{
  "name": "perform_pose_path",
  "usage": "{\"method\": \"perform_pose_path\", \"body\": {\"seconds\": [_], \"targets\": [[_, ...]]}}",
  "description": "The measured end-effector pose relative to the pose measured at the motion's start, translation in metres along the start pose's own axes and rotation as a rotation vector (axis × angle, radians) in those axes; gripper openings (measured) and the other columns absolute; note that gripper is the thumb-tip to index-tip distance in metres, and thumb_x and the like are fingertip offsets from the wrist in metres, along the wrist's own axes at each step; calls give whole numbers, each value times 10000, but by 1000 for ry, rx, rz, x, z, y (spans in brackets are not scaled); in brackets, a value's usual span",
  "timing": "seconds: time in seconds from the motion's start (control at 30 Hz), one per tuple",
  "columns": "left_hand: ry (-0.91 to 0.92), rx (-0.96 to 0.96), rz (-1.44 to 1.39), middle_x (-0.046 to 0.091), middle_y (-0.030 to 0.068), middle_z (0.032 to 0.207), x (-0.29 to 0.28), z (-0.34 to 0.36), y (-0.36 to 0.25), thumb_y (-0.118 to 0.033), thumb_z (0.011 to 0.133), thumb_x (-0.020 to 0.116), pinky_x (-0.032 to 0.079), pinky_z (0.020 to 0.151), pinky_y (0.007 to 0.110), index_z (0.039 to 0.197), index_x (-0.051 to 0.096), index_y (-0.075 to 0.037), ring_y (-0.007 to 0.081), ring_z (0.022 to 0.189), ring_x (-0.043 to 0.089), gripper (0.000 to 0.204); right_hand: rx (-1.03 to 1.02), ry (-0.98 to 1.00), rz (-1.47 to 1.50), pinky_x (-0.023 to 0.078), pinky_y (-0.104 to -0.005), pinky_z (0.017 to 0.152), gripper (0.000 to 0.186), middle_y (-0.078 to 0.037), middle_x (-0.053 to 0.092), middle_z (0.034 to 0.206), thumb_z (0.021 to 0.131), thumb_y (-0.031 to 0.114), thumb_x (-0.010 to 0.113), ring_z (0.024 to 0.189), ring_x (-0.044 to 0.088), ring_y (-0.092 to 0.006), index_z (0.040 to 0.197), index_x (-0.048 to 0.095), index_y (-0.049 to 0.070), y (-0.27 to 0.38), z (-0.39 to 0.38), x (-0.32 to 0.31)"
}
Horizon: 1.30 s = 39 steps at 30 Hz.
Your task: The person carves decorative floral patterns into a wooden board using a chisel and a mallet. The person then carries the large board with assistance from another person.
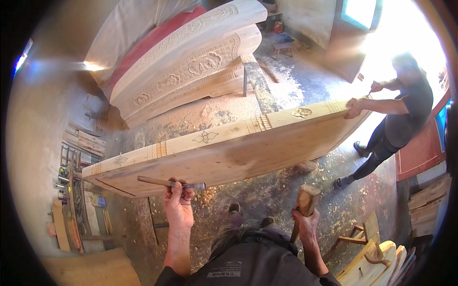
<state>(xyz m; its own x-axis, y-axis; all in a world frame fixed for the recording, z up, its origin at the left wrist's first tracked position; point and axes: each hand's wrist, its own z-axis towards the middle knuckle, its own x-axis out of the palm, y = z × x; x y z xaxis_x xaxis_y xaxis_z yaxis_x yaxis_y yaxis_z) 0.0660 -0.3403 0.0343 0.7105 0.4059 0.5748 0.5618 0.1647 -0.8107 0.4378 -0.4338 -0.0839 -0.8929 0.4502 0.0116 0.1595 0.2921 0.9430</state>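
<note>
My left hand [179,202] pinches a slim chisel [155,180] between thumb and fingers. The chisel lies almost level, its brownish length to the left and a darker end to the right. My right hand [307,224] grips a wooden mallet [307,198] by the handle, its block head pointing up. Beyond both hands a long, thick wooden panel [229,155] runs from left to far right, its pale upper edge marked with carved bands and drawn motifs. The chisel overlaps the panel's near face in view; whether they touch I cannot tell.
At the panel's right end a co-worker [405,102] leans over it, both hands at its edge. Large carved panels [191,62] lean at the back. Tools fill a rack [71,200] on the left. Shavings cover the floor [267,200]; a wooden stool [355,236] stands right.
</note>
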Motion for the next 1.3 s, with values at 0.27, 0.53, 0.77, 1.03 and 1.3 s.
{"method": "perform_pose_path", "body": {"seconds": [0.27,0.53,0.77,1.03,1.3], "targets": [[408,-178,369,745,187,1026,43,180,-44,-260,1130,518,688,729,386,1208,484,-108,271,859,792,175,60,-61,-103,524,-304,750,259,-20,706,912,790,30,794,834,653,-127,1024,690,-9,20,41,103],[657,-552,453,747,179,1047,74,289,-4,-27,1000,691,695,717,391,1270,419,-100,242,849,778,390,148,-231,-73,545,-324,917,453,-62,746,1123,793,2,805,1037,687,-163,1230,691,-30,45,49,238],[818,-508,525,738,150,1061,71,304,38,-34,1020,686,663,823,333,1236,427,-66,173,940,737,339,182,-315,-45,551,-322,928,459,-66,759,1104,782,31,844,1025,696,-154,1215,701,-13,45,39,288],[895,-351,530,722,144,1090,62,302,53,-25,1033,666,631,832,303,1259,403,-68,146,953,707,349,138,-531,101,531,-294,822,316,-5,721,978,784,-17,833,909,663,-112,1073,708,13,32,34,305],[935,-291,556,723,138,1084,57,301,60,6,1030,658,612,840,292,1247,400,-59,129,946,688,343,137,-495,17,532,-306,895,432,-39,740,1071,783,28,856,991,666,-129,1184,701,-13,36,21,307]]}}
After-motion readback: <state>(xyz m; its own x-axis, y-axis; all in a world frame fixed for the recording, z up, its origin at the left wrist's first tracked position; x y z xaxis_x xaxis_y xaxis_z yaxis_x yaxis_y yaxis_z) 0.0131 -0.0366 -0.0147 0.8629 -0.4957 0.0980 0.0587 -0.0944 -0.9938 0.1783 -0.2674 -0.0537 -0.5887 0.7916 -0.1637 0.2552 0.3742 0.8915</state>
